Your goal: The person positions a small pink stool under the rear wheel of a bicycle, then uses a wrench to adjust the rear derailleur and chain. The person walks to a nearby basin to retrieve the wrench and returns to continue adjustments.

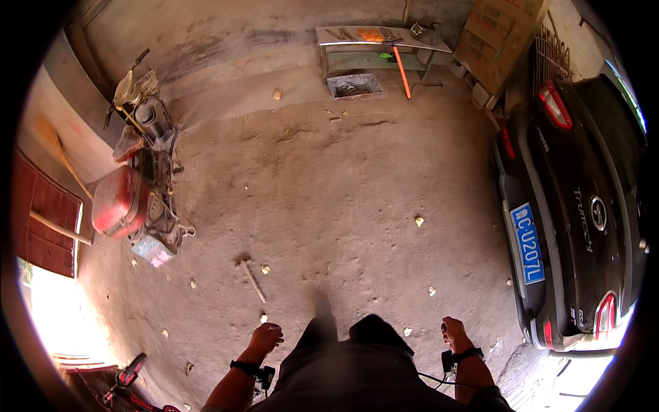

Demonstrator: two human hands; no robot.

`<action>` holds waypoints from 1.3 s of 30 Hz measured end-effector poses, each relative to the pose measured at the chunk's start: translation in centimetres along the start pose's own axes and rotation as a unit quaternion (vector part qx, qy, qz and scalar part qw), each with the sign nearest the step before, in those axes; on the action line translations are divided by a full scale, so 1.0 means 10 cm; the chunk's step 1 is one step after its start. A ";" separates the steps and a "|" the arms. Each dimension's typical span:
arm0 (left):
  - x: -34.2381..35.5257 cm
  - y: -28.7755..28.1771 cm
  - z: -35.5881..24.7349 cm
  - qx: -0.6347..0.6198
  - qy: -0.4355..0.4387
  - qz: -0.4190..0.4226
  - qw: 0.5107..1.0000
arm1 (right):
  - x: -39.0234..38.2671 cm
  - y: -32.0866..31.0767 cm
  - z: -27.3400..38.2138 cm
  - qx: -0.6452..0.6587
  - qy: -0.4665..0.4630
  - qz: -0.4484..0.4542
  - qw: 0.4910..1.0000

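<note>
My left hand (266, 337) hangs beside my left leg, its fingers curled and nothing visible in them. Out to the right of my right leg is my right hand (454, 332), also loosely curled, with no object showing in it. Each wrist wears a dark strap with a small device. On the dirt floor (329, 185), just ahead of my left hand, lies a hammer (252, 280) with a pale wooden handle. A small whitish lump (264, 318) lies close to that hand, and another lump (408, 332) rests left of my right hand.
A bench (336, 48) stands at the far wall with orange gloves (371, 35) on it. A long orange-handled tool (402, 72) leans there beside a grey bin (355, 86). A dusty motorcycle (147, 172) is at left, a dark car (573, 206) at right.
</note>
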State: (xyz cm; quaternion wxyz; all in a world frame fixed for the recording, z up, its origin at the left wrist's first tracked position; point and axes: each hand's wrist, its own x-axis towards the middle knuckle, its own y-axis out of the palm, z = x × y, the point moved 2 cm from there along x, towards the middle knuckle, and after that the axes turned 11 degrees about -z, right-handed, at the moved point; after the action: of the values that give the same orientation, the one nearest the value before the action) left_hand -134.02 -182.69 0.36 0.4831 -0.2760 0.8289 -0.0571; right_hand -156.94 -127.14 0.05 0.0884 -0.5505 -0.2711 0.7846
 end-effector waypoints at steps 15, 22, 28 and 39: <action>1.94 0.79 -3.33 0.041 0.003 -0.005 0.999 | 1.14 0.36 3.44 0.011 -0.023 0.025 0.999; 2.48 1.21 -4.72 -0.012 -0.022 0.012 1.000 | 1.57 0.22 5.71 -0.006 -0.118 0.000 0.993; 3.53 1.42 -5.68 -0.034 -0.044 0.008 0.998 | 1.83 0.47 7.24 0.027 -0.142 0.020 0.989; 4.97 2.00 -8.30 -0.010 -0.013 0.045 0.999 | 2.08 0.71 9.34 -0.013 -0.149 0.045 0.988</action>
State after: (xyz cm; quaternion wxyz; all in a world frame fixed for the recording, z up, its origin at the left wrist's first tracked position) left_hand -230.07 -205.62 -1.38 0.4928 -0.2439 0.8349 -0.0231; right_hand -248.87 -154.64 2.40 0.0043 -0.4401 -0.2659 0.8577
